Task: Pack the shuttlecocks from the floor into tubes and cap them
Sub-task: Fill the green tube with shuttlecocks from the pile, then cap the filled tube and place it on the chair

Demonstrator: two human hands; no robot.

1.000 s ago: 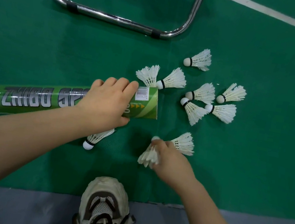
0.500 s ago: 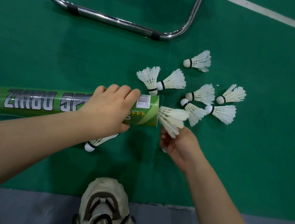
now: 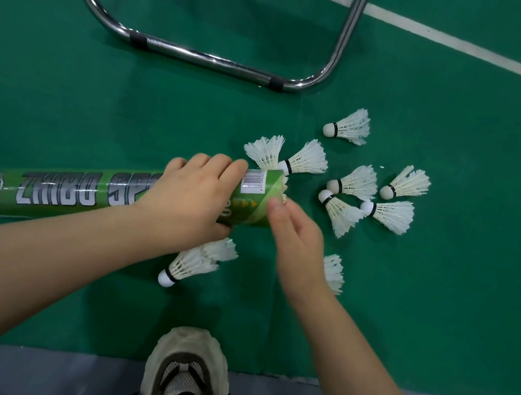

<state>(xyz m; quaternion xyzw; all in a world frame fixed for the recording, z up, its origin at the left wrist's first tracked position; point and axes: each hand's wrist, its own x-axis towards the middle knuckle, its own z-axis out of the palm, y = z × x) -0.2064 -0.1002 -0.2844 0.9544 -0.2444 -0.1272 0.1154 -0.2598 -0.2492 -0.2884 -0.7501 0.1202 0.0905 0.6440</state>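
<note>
I look through one head camera, close above, facing steeply down at the floor (image 3: 61,92), shoe (image 3: 187,369) nearest.

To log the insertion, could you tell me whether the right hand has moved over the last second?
Yes. The right hand moved away from the shoe to the open end of the green shuttlecock tube.

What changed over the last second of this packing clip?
The right hand lifted a white feather shuttlecock off the green floor, carried it forward and pushed it into the open mouth of the long green printed tube; only feather tips now show. The left hand stays gripping the tube, and the other loose shuttlecocks lie where they were.
</note>
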